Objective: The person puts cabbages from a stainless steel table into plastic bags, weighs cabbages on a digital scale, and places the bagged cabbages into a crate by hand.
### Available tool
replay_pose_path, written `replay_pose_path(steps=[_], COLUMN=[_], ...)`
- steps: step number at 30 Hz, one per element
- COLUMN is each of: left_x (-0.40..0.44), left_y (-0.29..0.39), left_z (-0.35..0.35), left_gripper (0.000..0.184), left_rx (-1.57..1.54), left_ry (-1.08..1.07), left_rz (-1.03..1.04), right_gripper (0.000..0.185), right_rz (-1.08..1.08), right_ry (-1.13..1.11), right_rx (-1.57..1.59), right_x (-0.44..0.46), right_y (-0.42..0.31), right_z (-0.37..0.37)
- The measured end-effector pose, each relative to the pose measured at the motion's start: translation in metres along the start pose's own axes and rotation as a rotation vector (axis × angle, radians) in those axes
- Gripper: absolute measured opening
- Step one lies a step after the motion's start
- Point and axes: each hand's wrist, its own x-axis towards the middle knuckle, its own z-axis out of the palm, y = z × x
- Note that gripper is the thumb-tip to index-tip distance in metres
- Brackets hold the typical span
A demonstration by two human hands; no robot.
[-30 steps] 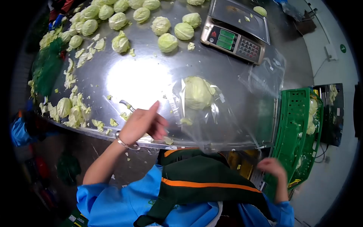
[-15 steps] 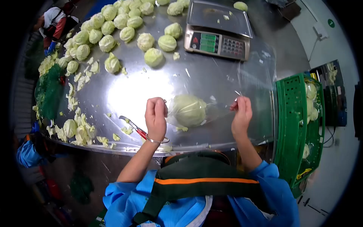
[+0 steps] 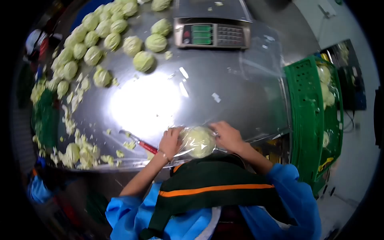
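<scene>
Wrapped cabbage: the wrapped cabbage (image 3: 199, 143) is placed at the near edge of the metal table (image 3: 240, 90), between the two hands and just beside the dark green apron (image 3: 216, 176). It is covered by clear film, on which bright reflections are seen.
Left hand: the left hand (image 3: 171, 142) is laid against the left side of the cabbage, its fingers partly bent. Whether the film is pinched by them cannot be told. On this wrist a bracelet (image 3: 163, 155) is worn.
Right hand: the right hand (image 3: 227, 137) is put at the opposite side, its fingers bent toward the cabbage. The fingertips are not clearly shown, so its grip cannot be told.
Knife: a knife with red handle (image 3: 147, 147) is laid to the left of the left hand, its blade pointed away from the apron.
Scale: a scale (image 3: 234, 37) is set on the far part of the table, with its green display lit.
Left side: many cabbages (image 3: 92, 38) are piled, and loose leaves (image 3: 86, 155) are scattered nearer.
Right side: a green crate (image 3: 306, 104) is placed beside the table, and wrapped cabbages are seen inside.
</scene>
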Motion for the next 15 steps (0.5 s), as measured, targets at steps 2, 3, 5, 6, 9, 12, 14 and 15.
replay_pose_path(steps=[2,3,5,6,9,12,14,15], left_x=[-0.001,-0.003,0.012,0.019,0.041,0.063,0.067,0.065], left_y=[-0.018,-0.023,-0.022,-0.024,0.03,0.132,0.197,0.217], left_z=[0.027,0.04,0.026,0.012,-0.034,-0.052,-0.046,-0.042], left_gripper=[0.054,0.058,0.061,0.047,0.025,0.031,0.036,0.039], left_rx=[-0.403,-0.558,-0.56,-0.654,-0.676,-0.209,-0.668,-0.649], left_ry=[-0.1,-0.122,-0.257,-0.37,-0.36,-0.258,-0.206,-0.139], left_rz=[0.238,0.207,-0.077,0.019,-0.462,-0.046,0.036,0.213], right_gripper=[0.063,0.075,0.066,0.07,0.071,0.066,0.061,0.056], right_rz=[-0.288,-0.181,-0.102,-0.007,0.083,0.025,0.078,-0.029], right_ry=[-0.113,-0.159,-0.143,-0.163,-0.207,0.06,0.4,0.516], right_rx=[-0.035,0.374,1.124,1.18,1.94,2.072,1.925,2.054], right_x=[0.005,0.003,0.007,0.012,-0.027,-0.055,-0.06,-0.073], right_y=[0.011,0.021,0.033,0.042,0.029,0.041,0.07,0.082], right_z=[0.019,0.039,0.064,0.078,0.0,-0.036,-0.061,-0.092])
